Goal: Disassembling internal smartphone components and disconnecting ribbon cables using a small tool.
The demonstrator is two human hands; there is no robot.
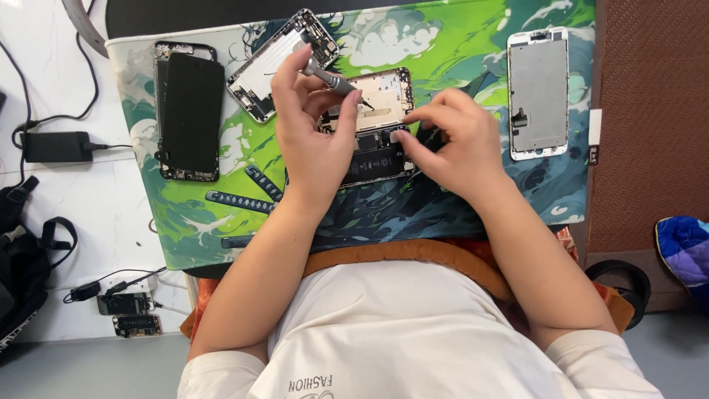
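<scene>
Pinching a slim grey metal screwdriver [330, 79], the left hand [314, 122] works while the right hand [450, 137] grips the opened black smartphone chassis [377, 125].

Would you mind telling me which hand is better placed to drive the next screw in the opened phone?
Left hand: it holds the grey metal screwdriver over the opened phone. Right hand steadies the phone's edge.

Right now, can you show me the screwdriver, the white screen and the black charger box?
screwdriver [330, 79], head view, grey handle.
white screen [538, 92], head view, grey back panel.
black charger box [56, 146], head view, top face.
</scene>
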